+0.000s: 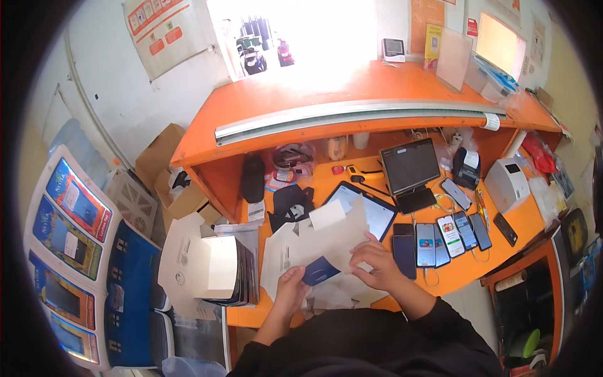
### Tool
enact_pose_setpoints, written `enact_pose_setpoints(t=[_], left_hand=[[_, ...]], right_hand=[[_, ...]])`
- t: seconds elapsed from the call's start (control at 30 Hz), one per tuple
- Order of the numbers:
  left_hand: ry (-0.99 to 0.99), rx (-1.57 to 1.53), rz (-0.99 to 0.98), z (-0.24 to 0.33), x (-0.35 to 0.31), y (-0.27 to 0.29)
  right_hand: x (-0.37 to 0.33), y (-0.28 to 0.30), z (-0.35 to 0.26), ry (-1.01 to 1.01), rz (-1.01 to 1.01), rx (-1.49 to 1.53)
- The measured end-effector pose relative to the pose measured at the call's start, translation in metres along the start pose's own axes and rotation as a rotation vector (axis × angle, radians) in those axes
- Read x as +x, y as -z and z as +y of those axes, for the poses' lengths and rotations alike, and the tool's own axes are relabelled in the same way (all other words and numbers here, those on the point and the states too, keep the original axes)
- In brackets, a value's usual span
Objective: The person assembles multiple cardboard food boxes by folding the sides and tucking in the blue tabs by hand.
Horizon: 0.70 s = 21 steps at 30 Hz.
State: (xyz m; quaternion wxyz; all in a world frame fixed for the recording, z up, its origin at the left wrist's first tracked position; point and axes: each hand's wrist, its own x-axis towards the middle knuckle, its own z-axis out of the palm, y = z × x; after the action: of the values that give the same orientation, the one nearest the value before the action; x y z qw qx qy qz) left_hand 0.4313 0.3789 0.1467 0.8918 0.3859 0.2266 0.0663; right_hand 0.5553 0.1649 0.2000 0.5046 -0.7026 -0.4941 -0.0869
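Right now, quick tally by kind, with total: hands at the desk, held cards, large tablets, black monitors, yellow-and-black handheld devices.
Hands (left hand, right hand): 2
Held dark blue card: 1
Large tablet: 1
Black monitor: 1
Yellow-and-black handheld device: 1
Total: 6

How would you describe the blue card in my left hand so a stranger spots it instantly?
Find the orange desk, then the pale papers spread at its near side. Over them, your left hand holds a small dark blue card. Its deep colour sets it apart from those pale papers.
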Motion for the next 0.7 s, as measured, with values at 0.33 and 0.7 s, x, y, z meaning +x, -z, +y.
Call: enact_pose_setpoints(t=[0.33,0.7], left_hand=[[-0.4,0.46,0.019,0.005,-0.016,-0.009],[-0.544,0.577,0.005,0.014,-0.037,-0.039]], right_hand=[[0.024,-0.03,-0.06,0.083,0.105,-0.365],[0.024,-0.008,-0.064,0.164,0.088,-0.395]])
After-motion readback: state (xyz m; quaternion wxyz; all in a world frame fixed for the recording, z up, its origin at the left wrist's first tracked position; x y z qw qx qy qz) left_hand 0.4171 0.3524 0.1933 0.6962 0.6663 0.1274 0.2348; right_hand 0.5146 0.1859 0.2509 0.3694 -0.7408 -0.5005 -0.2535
